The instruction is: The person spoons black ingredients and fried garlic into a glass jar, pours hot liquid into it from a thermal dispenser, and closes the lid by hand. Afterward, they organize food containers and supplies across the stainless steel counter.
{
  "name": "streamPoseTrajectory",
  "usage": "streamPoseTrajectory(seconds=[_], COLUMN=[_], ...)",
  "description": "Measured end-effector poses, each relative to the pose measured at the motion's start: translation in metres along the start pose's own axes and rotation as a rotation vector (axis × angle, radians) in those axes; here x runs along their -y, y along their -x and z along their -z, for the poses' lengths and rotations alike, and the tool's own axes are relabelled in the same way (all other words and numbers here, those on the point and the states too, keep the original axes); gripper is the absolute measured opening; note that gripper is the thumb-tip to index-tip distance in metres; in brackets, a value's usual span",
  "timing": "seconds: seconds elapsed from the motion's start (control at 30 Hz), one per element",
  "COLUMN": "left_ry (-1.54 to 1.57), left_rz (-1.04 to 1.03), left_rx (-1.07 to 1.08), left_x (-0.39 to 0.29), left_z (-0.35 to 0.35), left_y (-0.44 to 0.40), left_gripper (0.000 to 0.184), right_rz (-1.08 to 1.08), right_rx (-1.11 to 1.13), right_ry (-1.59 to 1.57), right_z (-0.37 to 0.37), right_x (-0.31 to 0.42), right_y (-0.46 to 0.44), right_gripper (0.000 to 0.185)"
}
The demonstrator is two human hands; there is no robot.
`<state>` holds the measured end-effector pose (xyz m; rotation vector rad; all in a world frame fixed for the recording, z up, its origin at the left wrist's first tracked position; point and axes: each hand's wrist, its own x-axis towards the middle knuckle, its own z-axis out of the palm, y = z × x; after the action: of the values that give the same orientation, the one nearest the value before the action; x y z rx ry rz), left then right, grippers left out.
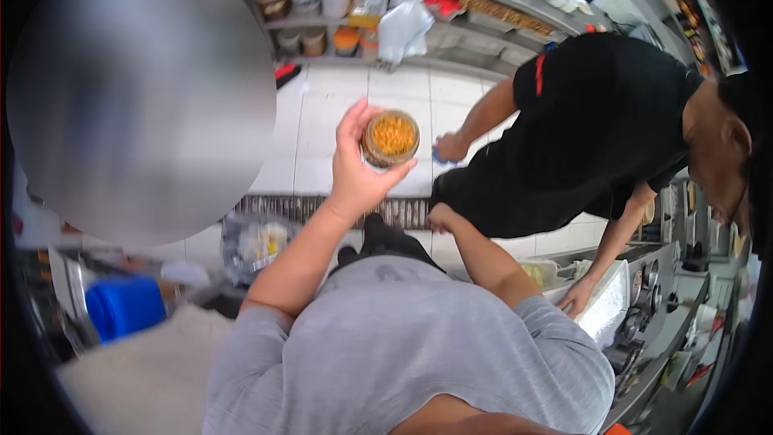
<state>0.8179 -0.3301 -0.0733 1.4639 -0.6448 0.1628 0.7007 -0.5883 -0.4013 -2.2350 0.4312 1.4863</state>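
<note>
Close on my right stands a co-worker [604, 129]. Out over the white floor [316, 125], my left grip [357, 171] wraps a jar [376, 158] of orange bits [394, 136]; whether my right grip [440, 217] is closed, I can't tell.
</note>
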Motion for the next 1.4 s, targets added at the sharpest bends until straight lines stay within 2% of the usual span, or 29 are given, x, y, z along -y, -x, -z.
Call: streamPoseTrajectory(seconds=[0.07,0.13,0.17,0.2,0.33,0.43,0.5,0.53,0.57,0.63,0.7,0.73,0.8,0.87,0.9,0.93,1.0,1.1,1.17,1.33,1.4], left_ry=[0.030,0.088,0.095,0.095,0.039,-0.038,-0.071,-0.077,-0.085,-0.099,-0.115,-0.099,-0.074,-0.169,-0.187,-0.208,-0.248,-0.376,-0.343,-0.211,-0.377], left_rz=[0.018,0.068,0.066,0.082,0.140,0.144,0.167,0.189,0.217,0.287,0.334,0.304,0.237,0.235,0.245,0.234,0.204,0.114,0.189,0.331,0.153], left_rx=[0.078,0.125,0.128,0.139,0.149,0.085,0.046,0.037,0.034,0.055,0.097,0.148,0.248,0.303,0.335,0.342,0.347,0.333,0.316,0.334,0.292], left_x=[0.028,0.058,0.072,0.081,0.109,0.143,0.172,0.191,0.210,0.253,0.281,0.295,0.326,0.355,0.367,0.377,0.401,0.445,0.472,0.505,0.509], left_z=[-0.021,-0.039,-0.048,-0.052,-0.039,-0.015,-0.004,-0.001,0.005,0.005,-0.009,-0.018,-0.048,-0.087,-0.108,-0.130,-0.173,-0.231,-0.262,-0.320,-0.329], left_y=[-0.030,-0.060,-0.081,-0.095,-0.148,-0.196,-0.227,-0.243,-0.262,-0.301,-0.342,-0.365,-0.414,-0.463,-0.486,-0.510,-0.554,-0.609,-0.630,-0.677,-0.685], left_gripper=[0.106,0.107,0.107,0.107,0.107,0.103,0.102,0.102,0.102,0.102,0.101,0.101,0.101,0.102,0.102,0.101,0.101,0.100,0.100,0.107,0.104], right_rz=[-0.074,0.080,0.031,0.119,0.599,0.912,0.848,0.682,0.555,0.559,0.391,0.358,0.242,0.093,0.036,-0.051,-0.032,-0.008,0.037,0.177,0.335], right_rx=[-0.165,-0.088,-0.203,-0.242,-0.390,-0.562,-0.695,-0.763,-0.696,-0.795,-0.634,-0.451,-0.261,-0.291,-0.329,-0.326,-0.389,-0.424,-0.438,-0.622,-0.646], right_ry=[-0.235,-0.190,-0.502,-0.549,-0.217,-0.125,0.062,0.260,0.306,0.280,0.414,0.488,0.377,0.105,-0.076,-0.585,-0.986,-1.138,-1.202,-1.088,-1.027], right_z=[0.029,0.067,0.117,0.151,0.272,0.357,0.414,0.440,0.461,0.474,0.480,0.484,0.498,0.506,0.514,0.510,0.531,0.577,0.623,0.774,0.847], right_x=[0.011,0.032,0.078,0.113,0.204,0.234,0.238,0.239,0.232,0.181,0.133,0.113,0.068,0.024,0.006,-0.025,-0.045,-0.073,-0.087,-0.120,-0.112], right_y=[-0.011,-0.049,-0.024,-0.034,-0.083,-0.111,-0.109,-0.089,-0.079,-0.144,-0.127,-0.122,-0.111,-0.109,-0.105,-0.130,-0.102,-0.087,-0.073,-0.080,-0.047], right_gripper=[0.017,0.017,0.019,0.019,0.020,0.021,0.022,0.022,0.022,0.025,0.024,0.026,0.028,0.030,0.025,0.024,0.024,0.024,0.024,0.023,0.026])
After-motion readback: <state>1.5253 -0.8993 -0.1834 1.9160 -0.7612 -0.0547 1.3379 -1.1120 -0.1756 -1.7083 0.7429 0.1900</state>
